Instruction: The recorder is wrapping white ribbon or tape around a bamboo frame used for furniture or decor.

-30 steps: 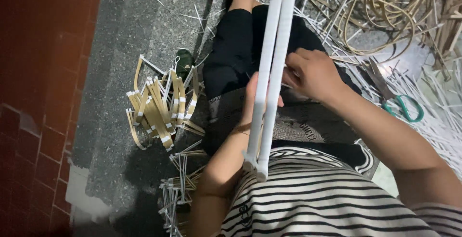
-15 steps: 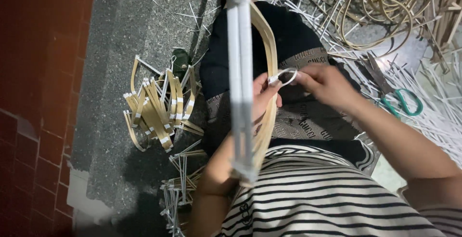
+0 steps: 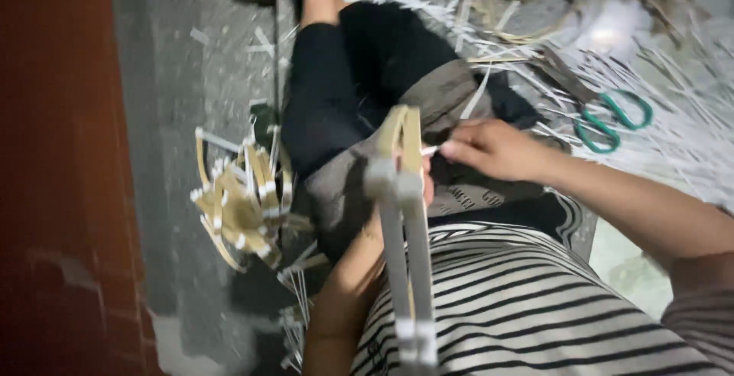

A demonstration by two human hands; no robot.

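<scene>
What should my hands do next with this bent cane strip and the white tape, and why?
Probably pull the white tape snug across the folded top of the cane strip. The right hand pinches the tape end right beside that fold, while the left hand, mostly hidden behind the strip, steadies it. The picture is blurred, so the wrap's state is unclear.

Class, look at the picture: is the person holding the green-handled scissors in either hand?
No. The scissors lie on the floor among white strips, apart from the right hand, which pinches a strip at the bent cane piece.
</scene>
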